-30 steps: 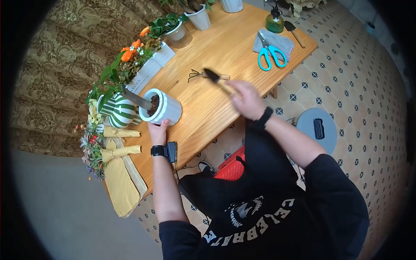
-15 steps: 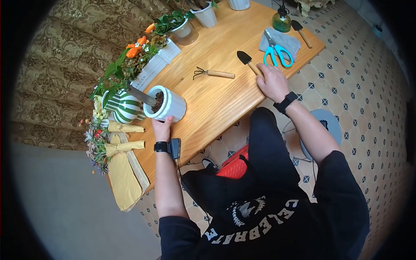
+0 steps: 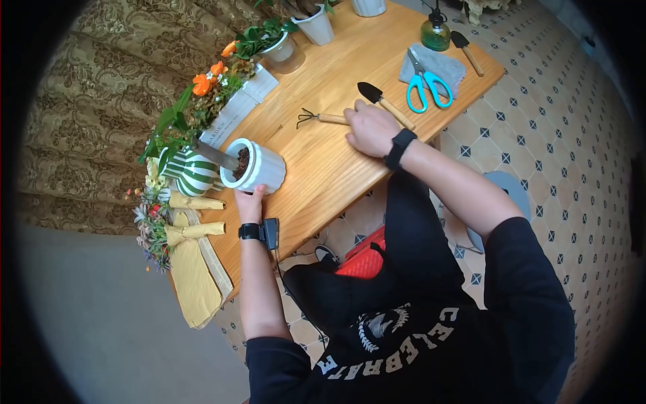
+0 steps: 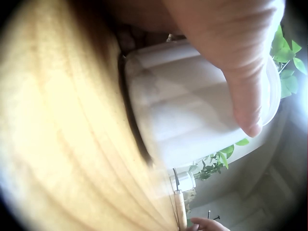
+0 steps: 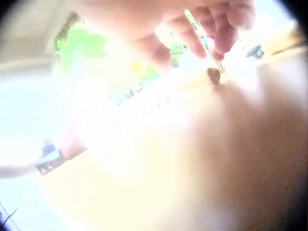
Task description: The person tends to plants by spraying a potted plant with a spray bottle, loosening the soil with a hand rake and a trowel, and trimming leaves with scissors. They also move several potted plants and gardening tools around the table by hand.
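My left hand (image 3: 249, 204) grips the white pot (image 3: 271, 170) low on its near side; the left wrist view shows the thumb lying along the pot wall (image 4: 187, 106). Dark soil (image 3: 242, 161) and a thick plant stem (image 3: 215, 154) are in the tilted pot. The right hand (image 3: 373, 130) is over the handle end of the small rake (image 3: 331, 118), fingers loosely bent. In the right wrist view the fingers hang just above the handle end (image 5: 213, 75); contact cannot be told. A black trowel (image 3: 397, 114) lies just beyond this hand.
Turquoise scissors (image 3: 416, 94) lie on a grey cloth (image 3: 444, 66) at the right, near a green bottle (image 3: 435, 36) and another trowel (image 3: 469, 55). Potted plants (image 3: 281, 50) line the back. Yellow wrapping paper (image 3: 194, 276) and a striped vase (image 3: 195, 174) are at the left.
The right hand carried the trowel right, set it down beside the scissors and let go, then moved back left to the rake's handle. The left hand keeps its grip on the pot.
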Action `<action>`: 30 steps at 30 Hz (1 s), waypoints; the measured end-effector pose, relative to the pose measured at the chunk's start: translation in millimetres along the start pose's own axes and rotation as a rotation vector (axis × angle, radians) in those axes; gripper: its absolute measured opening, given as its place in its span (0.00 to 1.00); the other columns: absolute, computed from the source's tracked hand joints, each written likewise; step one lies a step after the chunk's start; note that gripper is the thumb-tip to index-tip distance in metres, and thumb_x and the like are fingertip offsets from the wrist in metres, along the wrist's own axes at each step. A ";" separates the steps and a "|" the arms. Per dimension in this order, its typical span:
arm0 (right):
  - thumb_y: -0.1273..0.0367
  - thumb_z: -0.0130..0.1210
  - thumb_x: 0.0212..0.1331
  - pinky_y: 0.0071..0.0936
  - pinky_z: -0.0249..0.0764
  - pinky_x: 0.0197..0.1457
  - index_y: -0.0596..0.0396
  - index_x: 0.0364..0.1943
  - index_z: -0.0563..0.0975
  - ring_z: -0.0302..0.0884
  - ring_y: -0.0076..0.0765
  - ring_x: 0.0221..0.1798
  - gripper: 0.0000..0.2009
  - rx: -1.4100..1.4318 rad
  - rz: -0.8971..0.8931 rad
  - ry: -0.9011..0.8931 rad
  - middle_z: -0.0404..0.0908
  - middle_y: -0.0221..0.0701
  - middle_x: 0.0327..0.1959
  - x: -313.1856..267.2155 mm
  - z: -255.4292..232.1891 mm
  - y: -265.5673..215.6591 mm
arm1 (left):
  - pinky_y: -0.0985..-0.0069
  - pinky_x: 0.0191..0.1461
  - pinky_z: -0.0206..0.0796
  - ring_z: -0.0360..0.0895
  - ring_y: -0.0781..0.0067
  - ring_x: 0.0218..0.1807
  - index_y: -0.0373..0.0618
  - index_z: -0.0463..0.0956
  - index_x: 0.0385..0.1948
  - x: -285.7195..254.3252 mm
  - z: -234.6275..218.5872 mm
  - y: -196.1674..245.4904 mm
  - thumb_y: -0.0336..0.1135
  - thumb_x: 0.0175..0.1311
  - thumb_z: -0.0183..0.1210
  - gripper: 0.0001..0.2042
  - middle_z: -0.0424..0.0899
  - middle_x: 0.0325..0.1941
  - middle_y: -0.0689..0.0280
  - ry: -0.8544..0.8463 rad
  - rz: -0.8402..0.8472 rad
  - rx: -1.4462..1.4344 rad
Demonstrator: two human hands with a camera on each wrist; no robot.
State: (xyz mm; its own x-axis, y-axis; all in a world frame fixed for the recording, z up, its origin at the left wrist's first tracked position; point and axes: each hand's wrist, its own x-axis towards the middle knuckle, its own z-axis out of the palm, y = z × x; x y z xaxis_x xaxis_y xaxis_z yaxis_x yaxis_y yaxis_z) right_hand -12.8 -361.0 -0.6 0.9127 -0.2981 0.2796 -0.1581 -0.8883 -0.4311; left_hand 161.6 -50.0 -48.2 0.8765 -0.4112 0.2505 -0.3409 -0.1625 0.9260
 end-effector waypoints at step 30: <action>0.67 0.55 0.46 0.42 0.76 0.40 0.65 0.25 0.79 0.79 0.55 0.33 0.11 -0.044 0.266 -0.035 0.79 0.54 0.27 14.8 -31.8 93.5 | 0.72 0.56 0.62 0.71 0.70 0.49 0.36 0.65 0.53 -1.5 -2.5 -4.5 0.53 0.45 0.70 0.37 0.75 0.50 0.62 -0.007 -0.037 0.011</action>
State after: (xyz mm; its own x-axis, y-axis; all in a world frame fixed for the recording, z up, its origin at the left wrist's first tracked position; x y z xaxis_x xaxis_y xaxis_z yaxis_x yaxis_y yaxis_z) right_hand -26.0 -459.5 -9.5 0.8493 -0.5113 0.1312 -0.4096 -0.7951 -0.4472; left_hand 162.7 -46.3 -52.0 0.8861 -0.4108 0.2146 -0.3126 -0.1878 0.9312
